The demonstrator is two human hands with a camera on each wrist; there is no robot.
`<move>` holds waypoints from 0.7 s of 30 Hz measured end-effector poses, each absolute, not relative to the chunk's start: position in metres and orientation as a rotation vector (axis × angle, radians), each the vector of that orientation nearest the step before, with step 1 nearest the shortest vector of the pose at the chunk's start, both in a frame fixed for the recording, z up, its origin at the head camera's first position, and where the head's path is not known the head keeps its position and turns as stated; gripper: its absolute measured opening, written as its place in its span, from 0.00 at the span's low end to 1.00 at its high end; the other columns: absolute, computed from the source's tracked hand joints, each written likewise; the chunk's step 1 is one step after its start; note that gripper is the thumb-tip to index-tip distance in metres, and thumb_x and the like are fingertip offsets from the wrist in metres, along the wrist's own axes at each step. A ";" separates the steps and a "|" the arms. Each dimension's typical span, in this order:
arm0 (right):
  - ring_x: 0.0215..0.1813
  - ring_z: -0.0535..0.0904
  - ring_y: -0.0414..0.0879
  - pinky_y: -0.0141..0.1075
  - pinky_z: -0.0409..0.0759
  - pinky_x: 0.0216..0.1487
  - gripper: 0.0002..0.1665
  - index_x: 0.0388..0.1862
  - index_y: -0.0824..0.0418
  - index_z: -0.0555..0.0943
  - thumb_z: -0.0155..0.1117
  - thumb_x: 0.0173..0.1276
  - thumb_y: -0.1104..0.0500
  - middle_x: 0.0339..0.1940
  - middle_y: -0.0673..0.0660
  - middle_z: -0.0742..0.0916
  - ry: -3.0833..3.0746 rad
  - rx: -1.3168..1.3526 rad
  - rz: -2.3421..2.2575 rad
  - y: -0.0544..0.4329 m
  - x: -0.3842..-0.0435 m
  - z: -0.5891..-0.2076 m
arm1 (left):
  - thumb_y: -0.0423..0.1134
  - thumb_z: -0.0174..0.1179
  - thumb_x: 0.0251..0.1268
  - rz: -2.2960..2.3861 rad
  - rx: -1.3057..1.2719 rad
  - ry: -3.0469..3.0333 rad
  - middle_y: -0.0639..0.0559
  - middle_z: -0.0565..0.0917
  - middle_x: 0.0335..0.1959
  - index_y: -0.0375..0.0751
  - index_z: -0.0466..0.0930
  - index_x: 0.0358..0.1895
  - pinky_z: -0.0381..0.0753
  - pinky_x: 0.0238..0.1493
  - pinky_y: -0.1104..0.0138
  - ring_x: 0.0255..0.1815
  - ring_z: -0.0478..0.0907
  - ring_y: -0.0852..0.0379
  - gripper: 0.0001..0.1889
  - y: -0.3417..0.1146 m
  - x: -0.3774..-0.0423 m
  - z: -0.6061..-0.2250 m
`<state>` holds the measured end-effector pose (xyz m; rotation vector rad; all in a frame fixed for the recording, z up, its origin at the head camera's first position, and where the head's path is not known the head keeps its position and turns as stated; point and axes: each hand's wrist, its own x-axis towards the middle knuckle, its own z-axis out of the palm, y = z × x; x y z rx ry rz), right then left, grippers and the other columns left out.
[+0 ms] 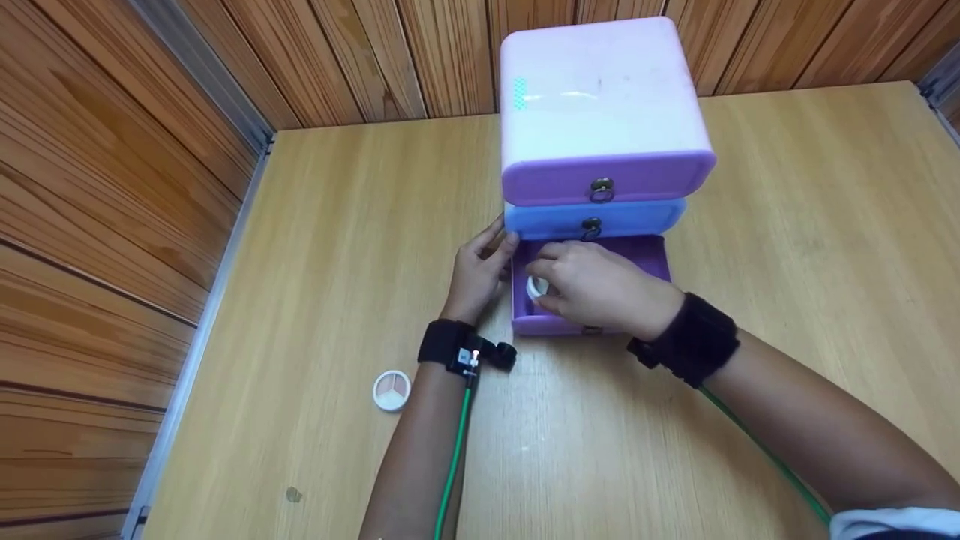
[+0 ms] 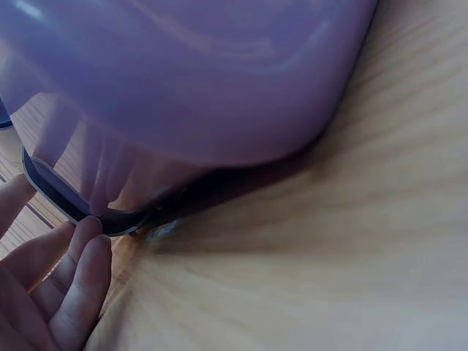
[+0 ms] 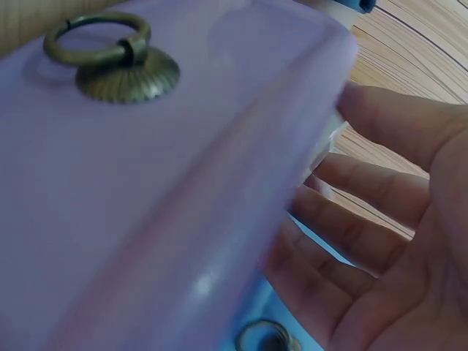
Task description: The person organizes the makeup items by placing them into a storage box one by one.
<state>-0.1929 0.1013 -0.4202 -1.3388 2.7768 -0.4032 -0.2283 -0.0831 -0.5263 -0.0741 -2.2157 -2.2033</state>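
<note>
Inside the pulled-out purple bottom drawer, my right hand grips a small round white compact between thumb and fingers. The hand covers most of that compact; in the right wrist view the drawer front hides much of it too. At the left front corner of the drawer cabinet, my left hand rests its fingertips on the casing edge. The left wrist view shows those fingers fairly straight, touching the dark rim beside the drawer.
Left of my left forearm lies another round white compact with three pale sections. Above the open drawer are a blue drawer and a purple top drawer, both pushed in, with ring pulls. Wood-panelled walls border the table.
</note>
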 end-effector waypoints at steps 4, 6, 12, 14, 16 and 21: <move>0.39 0.80 0.51 0.44 0.79 0.45 0.19 0.49 0.66 0.84 0.69 0.62 0.56 0.38 0.57 0.84 2.768 -1.356 -0.393 0.096 -0.197 -0.428 | 0.53 0.60 0.67 -2.191 -0.094 -2.221 0.48 0.81 0.39 0.51 0.72 0.68 0.78 0.32 0.66 0.30 0.75 0.56 0.28 -0.083 -0.227 -0.525; 0.38 0.80 0.51 0.45 0.79 0.44 0.17 0.45 0.65 0.85 0.70 0.61 0.57 0.36 0.57 0.84 2.772 -1.382 -0.404 0.094 -0.199 -0.432 | 0.52 0.60 0.67 -2.199 -0.104 -2.219 0.49 0.83 0.41 0.50 0.71 0.69 0.79 0.34 0.64 0.31 0.76 0.57 0.28 -0.083 -0.228 -0.525; 0.34 0.80 0.50 0.46 0.79 0.40 0.14 0.39 0.63 0.85 0.72 0.59 0.55 0.33 0.55 0.82 2.771 -1.374 -0.421 0.089 -0.202 -0.441 | 0.51 0.60 0.67 -2.209 -0.104 -2.236 0.50 0.84 0.45 0.50 0.71 0.69 0.81 0.37 0.57 0.35 0.78 0.57 0.28 -0.083 -0.229 -0.524; 0.34 0.79 0.50 0.45 0.79 0.39 0.14 0.39 0.62 0.85 0.72 0.59 0.54 0.33 0.54 0.82 2.759 -1.333 -0.421 0.088 -0.203 -0.442 | 0.52 0.61 0.66 -2.202 -0.106 -2.229 0.49 0.84 0.44 0.52 0.72 0.68 0.81 0.35 0.61 0.34 0.78 0.56 0.28 -0.083 -0.229 -0.525; 0.33 0.79 0.49 0.45 0.79 0.38 0.13 0.38 0.61 0.85 0.72 0.59 0.53 0.32 0.54 0.82 2.739 -1.282 -0.424 0.086 -0.204 -0.443 | 0.52 0.61 0.66 -2.198 -0.111 -2.223 0.50 0.84 0.44 0.52 0.72 0.68 0.80 0.34 0.63 0.34 0.78 0.56 0.28 -0.084 -0.228 -0.525; 0.33 0.78 0.48 0.42 0.78 0.36 0.11 0.35 0.59 0.84 0.72 0.58 0.53 0.31 0.52 0.81 2.671 -1.191 -0.453 0.083 -0.207 -0.444 | 0.53 0.60 0.67 -2.199 -0.130 -2.219 0.51 0.83 0.45 0.53 0.72 0.68 0.80 0.33 0.64 0.35 0.78 0.55 0.28 -0.085 -0.228 -0.526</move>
